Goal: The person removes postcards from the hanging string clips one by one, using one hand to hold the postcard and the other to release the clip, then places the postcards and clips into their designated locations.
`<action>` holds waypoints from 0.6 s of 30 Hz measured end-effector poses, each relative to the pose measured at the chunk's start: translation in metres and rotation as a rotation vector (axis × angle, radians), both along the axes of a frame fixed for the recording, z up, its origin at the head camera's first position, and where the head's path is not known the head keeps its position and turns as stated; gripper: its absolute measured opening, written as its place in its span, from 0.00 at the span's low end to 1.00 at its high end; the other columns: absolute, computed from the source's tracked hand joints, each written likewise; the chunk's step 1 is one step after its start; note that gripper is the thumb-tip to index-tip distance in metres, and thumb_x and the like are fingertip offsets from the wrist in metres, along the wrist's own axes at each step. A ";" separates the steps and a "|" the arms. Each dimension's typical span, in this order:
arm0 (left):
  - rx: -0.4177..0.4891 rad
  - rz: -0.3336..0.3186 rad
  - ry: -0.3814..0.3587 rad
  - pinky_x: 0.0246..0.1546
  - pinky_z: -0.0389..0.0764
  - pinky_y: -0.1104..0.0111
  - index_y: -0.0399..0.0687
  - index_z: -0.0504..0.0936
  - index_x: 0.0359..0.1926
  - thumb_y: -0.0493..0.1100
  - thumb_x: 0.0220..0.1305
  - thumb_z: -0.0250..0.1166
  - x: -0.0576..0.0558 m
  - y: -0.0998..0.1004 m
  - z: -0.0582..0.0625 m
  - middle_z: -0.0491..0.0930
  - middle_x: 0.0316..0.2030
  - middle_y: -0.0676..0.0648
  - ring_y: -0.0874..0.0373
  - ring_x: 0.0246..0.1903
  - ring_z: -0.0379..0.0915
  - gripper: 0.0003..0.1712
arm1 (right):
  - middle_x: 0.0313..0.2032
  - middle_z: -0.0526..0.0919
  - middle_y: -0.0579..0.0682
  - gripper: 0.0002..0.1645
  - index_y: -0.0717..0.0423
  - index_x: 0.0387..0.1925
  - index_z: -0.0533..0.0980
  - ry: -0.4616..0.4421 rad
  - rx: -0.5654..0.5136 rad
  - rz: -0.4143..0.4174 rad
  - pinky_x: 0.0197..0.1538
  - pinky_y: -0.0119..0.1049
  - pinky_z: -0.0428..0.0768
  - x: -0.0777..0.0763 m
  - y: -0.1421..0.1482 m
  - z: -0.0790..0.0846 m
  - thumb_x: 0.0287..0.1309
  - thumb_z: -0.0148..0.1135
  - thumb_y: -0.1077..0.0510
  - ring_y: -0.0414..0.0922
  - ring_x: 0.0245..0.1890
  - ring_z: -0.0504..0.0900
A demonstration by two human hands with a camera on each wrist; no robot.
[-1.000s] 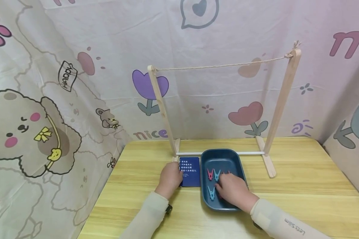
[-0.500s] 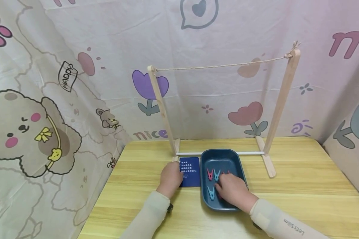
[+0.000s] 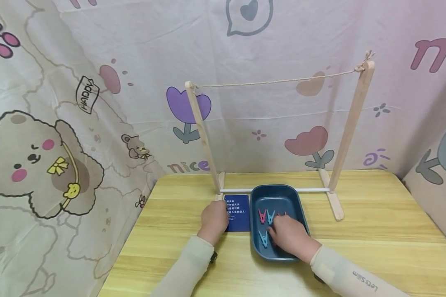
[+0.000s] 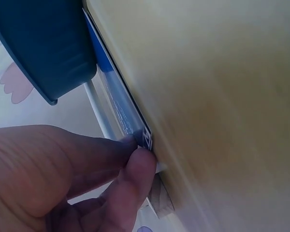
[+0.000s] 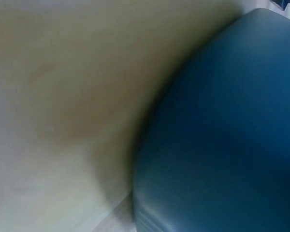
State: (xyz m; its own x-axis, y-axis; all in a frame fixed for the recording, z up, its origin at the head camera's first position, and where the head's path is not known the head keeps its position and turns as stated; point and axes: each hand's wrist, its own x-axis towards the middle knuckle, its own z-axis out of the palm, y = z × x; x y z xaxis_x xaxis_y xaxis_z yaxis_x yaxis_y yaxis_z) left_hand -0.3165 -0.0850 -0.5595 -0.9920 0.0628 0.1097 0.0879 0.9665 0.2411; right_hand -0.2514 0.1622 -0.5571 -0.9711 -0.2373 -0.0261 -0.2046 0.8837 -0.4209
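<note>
My left hand [image 3: 214, 218] is at the left edge of a dark blue card [image 3: 238, 214] printed with white characters. In the left wrist view, thumb and fingertip pinch a corner of the card [image 4: 105, 60], which lies flat at the table. My right hand [image 3: 289, 234] reaches down into a dark blue rectangular tray [image 3: 256, 247]. Its fingers curl downward among small clothespins; I cannot tell whether they grip one. A pink clothespin [image 3: 262, 216] and a blue clothespin [image 3: 270, 217] lie beside it, another blue clothespin [image 3: 263, 239] nearer me. The right wrist view shows only the tray's outer wall [image 5: 222, 125].
Behind the card and tray stands a wooden frame with a left post [image 3: 202, 132] and a right post [image 3: 351, 128]. A thin rope [image 3: 275, 82] spans their tops; a white rod [image 3: 312, 190] joins them low down. A patterned cloth [image 3: 245, 136] hangs behind the wooden table [image 3: 386, 231].
The head view has shifted very slightly, moving the whole scene a little to the right. Both hands keep their places at the card and in the tray.
</note>
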 end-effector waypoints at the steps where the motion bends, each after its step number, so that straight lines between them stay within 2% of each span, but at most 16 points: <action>1: -0.013 -0.001 -0.003 0.18 0.76 0.61 0.45 0.86 0.30 0.36 0.71 0.70 -0.001 0.001 0.000 0.84 0.25 0.46 0.55 0.21 0.75 0.09 | 0.15 0.74 0.41 0.23 0.47 0.21 0.74 0.000 0.002 0.003 0.30 0.38 0.79 -0.001 0.000 0.001 0.75 0.69 0.52 0.38 0.19 0.74; 4: -0.043 0.004 -0.005 0.17 0.77 0.62 0.45 0.86 0.28 0.34 0.72 0.67 -0.003 0.004 0.001 0.84 0.24 0.46 0.56 0.20 0.74 0.12 | 0.16 0.74 0.42 0.22 0.48 0.21 0.74 -0.006 0.005 0.018 0.39 0.43 0.83 -0.004 0.000 0.002 0.75 0.68 0.53 0.39 0.19 0.73; 7: -0.051 0.011 -0.010 0.16 0.76 0.62 0.46 0.85 0.26 0.34 0.71 0.67 -0.005 0.006 0.000 0.83 0.22 0.46 0.56 0.19 0.73 0.14 | 0.18 0.74 0.44 0.22 0.49 0.22 0.74 -0.022 0.004 0.030 0.43 0.44 0.84 -0.007 0.000 0.002 0.76 0.67 0.54 0.40 0.19 0.74; 12: -0.043 0.003 -0.030 0.16 0.75 0.64 0.47 0.85 0.25 0.35 0.72 0.67 -0.009 0.004 -0.006 0.81 0.21 0.48 0.57 0.19 0.73 0.15 | 0.18 0.76 0.44 0.19 0.50 0.25 0.75 -0.069 -0.022 0.032 0.34 0.39 0.80 -0.010 0.002 0.001 0.78 0.63 0.58 0.40 0.20 0.75; 18: -0.010 0.011 -0.039 0.18 0.76 0.62 0.47 0.84 0.24 0.36 0.71 0.68 -0.007 0.001 -0.011 0.81 0.22 0.48 0.56 0.20 0.73 0.15 | 0.18 0.77 0.46 0.20 0.51 0.26 0.74 -0.127 -0.044 0.015 0.26 0.36 0.78 -0.009 0.004 0.001 0.80 0.60 0.58 0.41 0.18 0.76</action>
State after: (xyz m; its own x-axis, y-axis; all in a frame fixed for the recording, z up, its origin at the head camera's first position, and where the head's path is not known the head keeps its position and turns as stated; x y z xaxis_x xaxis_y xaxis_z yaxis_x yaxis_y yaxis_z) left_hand -0.3234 -0.0841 -0.5708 -0.9962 0.0526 0.0700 0.0677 0.9697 0.2348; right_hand -0.2605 0.1657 -0.5561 -0.9570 -0.2552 -0.1377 -0.1602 0.8611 -0.4826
